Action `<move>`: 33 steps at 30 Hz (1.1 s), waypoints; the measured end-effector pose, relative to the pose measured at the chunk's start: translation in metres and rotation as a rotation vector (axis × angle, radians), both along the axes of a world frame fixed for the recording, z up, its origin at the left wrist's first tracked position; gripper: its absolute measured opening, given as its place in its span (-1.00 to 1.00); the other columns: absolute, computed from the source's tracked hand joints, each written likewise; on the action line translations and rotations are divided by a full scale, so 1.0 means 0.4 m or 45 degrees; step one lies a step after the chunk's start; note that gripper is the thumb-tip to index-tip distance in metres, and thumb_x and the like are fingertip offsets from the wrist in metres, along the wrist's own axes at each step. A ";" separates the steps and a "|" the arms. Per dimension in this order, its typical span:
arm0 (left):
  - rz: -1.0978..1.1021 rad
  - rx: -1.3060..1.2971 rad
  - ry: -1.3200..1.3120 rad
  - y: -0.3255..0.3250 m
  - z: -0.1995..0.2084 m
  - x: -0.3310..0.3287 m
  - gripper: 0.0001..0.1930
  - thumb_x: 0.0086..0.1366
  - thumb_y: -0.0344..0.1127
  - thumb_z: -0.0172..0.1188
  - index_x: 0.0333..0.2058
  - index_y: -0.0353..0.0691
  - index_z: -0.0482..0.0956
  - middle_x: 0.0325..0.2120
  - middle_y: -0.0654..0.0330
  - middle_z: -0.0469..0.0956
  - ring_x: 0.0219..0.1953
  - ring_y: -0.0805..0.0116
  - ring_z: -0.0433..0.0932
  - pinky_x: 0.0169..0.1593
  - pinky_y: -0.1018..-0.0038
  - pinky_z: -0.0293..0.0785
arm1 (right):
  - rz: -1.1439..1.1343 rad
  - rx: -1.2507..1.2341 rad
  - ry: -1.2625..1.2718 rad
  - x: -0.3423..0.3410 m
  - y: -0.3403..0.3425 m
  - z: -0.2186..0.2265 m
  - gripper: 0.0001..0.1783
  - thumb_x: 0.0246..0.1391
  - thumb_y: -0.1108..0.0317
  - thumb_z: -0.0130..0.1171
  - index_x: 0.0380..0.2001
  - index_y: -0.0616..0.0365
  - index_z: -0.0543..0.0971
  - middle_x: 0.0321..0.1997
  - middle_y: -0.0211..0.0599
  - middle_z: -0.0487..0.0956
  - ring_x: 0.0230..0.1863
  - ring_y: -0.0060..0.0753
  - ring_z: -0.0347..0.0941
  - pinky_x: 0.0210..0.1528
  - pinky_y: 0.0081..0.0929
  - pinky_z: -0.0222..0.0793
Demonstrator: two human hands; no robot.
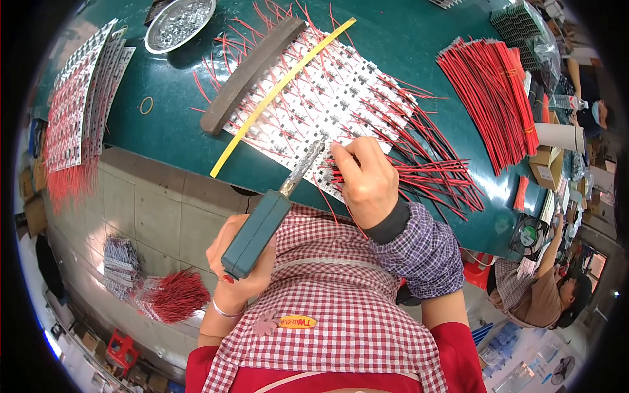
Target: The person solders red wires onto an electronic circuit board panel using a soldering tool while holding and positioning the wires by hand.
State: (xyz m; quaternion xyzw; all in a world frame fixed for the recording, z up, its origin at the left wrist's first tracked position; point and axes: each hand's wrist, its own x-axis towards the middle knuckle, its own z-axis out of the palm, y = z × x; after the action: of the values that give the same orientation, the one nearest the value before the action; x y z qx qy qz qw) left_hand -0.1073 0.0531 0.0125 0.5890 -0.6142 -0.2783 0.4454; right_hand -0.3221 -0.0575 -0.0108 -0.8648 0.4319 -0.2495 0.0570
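Observation:
My left hand (260, 272) is wrapped round the dark green handle of a soldering gun (259, 232). The gun's metal tip points up at a white panel of small circuit boards (331, 98) on the table. Close to that tip, my right hand (368, 180) pinches at the panel's near edge; the wire end between its fingertips is too small to make out clearly. Red and black wires (426, 173) fan out to the right from beside this hand and from the panel. Across the panel's left part lie a dark bar (255, 75) and a yellow strip (282, 95).
A metal bowl (180, 25) of shiny bits stands at the far left. Wired panels (82, 98) lean at the left edge. A large red wire bundle (488, 98) lies at right, near a small fan (526, 236). Another person (540, 288) sits at the right.

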 end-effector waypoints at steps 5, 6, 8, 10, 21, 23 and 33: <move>0.014 -0.012 -0.007 0.005 0.002 0.007 -0.75 -0.06 -0.66 0.28 -0.30 -0.46 0.62 -0.32 -0.05 0.63 -0.32 0.04 0.67 -0.23 0.36 0.62 | 0.018 0.039 -0.182 -0.023 -0.002 0.022 -0.56 -0.20 0.64 0.22 -0.12 0.32 0.64 -0.31 -0.22 0.46 -0.26 -0.20 0.46 -0.34 -0.32 0.44; 0.020 -0.011 -0.009 0.009 -0.003 0.011 -0.75 -0.06 -0.66 0.28 -0.30 -0.46 0.62 -0.32 -0.05 0.63 -0.32 0.04 0.67 -0.23 0.36 0.62 | 0.010 0.034 -0.230 -0.032 0.001 0.031 -0.49 -0.25 0.66 0.23 -0.08 0.29 0.66 -0.32 -0.23 0.47 -0.28 -0.19 0.47 -0.32 -0.31 0.43; 0.057 -0.001 -0.003 0.024 -0.020 0.017 -0.74 -0.05 -0.65 0.29 -0.29 -0.47 0.63 -0.31 -0.06 0.63 -0.31 0.03 0.68 -0.21 0.35 0.63 | -0.056 0.070 -0.308 -0.042 0.030 0.057 -0.32 -0.34 0.71 0.23 0.04 0.25 0.65 -0.36 -0.25 0.44 -0.33 -0.22 0.43 -0.30 -0.34 0.40; 0.072 0.020 0.033 0.037 -0.035 0.021 -0.73 -0.06 -0.65 0.30 -0.29 -0.47 0.63 -0.30 -0.06 0.64 -0.31 0.03 0.68 -0.21 0.35 0.63 | -0.089 0.080 -0.312 -0.038 0.039 0.069 -0.28 -0.34 0.71 0.23 0.09 0.26 0.63 -0.34 -0.24 0.42 -0.31 -0.22 0.41 -0.30 -0.34 0.39; 0.095 0.007 0.026 0.048 -0.043 0.026 -0.72 -0.04 -0.63 0.32 -0.26 -0.47 0.64 -0.29 -0.06 0.65 -0.31 0.05 0.69 -0.22 0.36 0.63 | -0.058 0.094 -0.121 0.005 0.037 0.021 -0.43 -0.18 0.68 0.16 0.04 0.32 0.60 -0.34 -0.27 0.38 -0.31 -0.27 0.44 -0.35 -0.35 0.42; 0.091 0.002 0.028 0.049 -0.045 0.027 -0.73 -0.03 -0.63 0.33 -0.27 -0.47 0.63 -0.29 -0.06 0.65 -0.31 0.05 0.69 -0.22 0.36 0.63 | -0.068 0.086 -0.134 0.006 0.039 0.022 -0.46 -0.19 0.68 0.17 0.00 0.30 0.62 -0.36 -0.29 0.39 -0.33 -0.29 0.46 -0.38 -0.35 0.43; 0.051 -0.013 -0.026 0.047 -0.038 0.032 -0.75 -0.02 -0.63 0.34 -0.28 -0.47 0.63 -0.33 -0.06 0.64 -0.33 0.05 0.68 -0.24 0.36 0.62 | -0.076 0.071 -0.158 0.012 0.037 0.025 -0.54 -0.20 0.63 0.20 -0.10 0.29 0.65 -0.31 -0.29 0.47 -0.30 -0.26 0.46 -0.36 -0.36 0.45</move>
State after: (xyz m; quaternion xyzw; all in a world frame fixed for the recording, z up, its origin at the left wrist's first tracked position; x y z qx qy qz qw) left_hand -0.0944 0.0721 -0.0029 0.6016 -0.6082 -0.2604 0.4476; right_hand -0.3172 -0.0428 -0.0009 -0.8325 0.4601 -0.2920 0.1002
